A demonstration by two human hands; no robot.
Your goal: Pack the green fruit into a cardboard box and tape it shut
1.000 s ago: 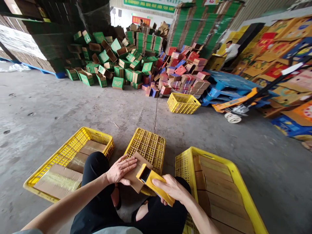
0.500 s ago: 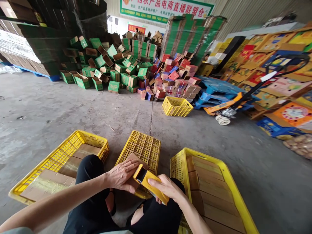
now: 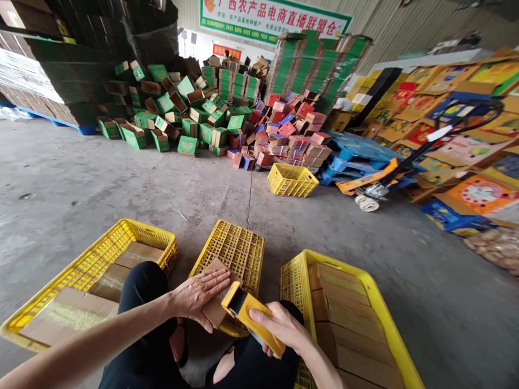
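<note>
My left hand (image 3: 199, 294) lies flat, fingers spread, on a small folded cardboard piece (image 3: 214, 310) that rests on an upturned yellow crate (image 3: 235, 251) in front of my knees. My right hand (image 3: 284, 327) is wrapped round a yellow tape dispenser (image 3: 247, 313), whose front end sits at the right edge of the cardboard, just beside my left fingers. I am seated, with black trousers showing below both arms.
A yellow crate (image 3: 138, 235) at my left holds taped flat cardboard; another yellow crate (image 3: 371, 289) at my right holds stacked flat cardboard. Farther off stand a small yellow basket (image 3: 292, 181), heaps of green and red boxes (image 3: 227, 121), blue pallets and an orange pallet jack (image 3: 373, 183).
My left fingers have uncurled from a grip on the cardboard edge and now lie flat on it. The dispenser shifted slightly down-right. The camera tilted up a little.
</note>
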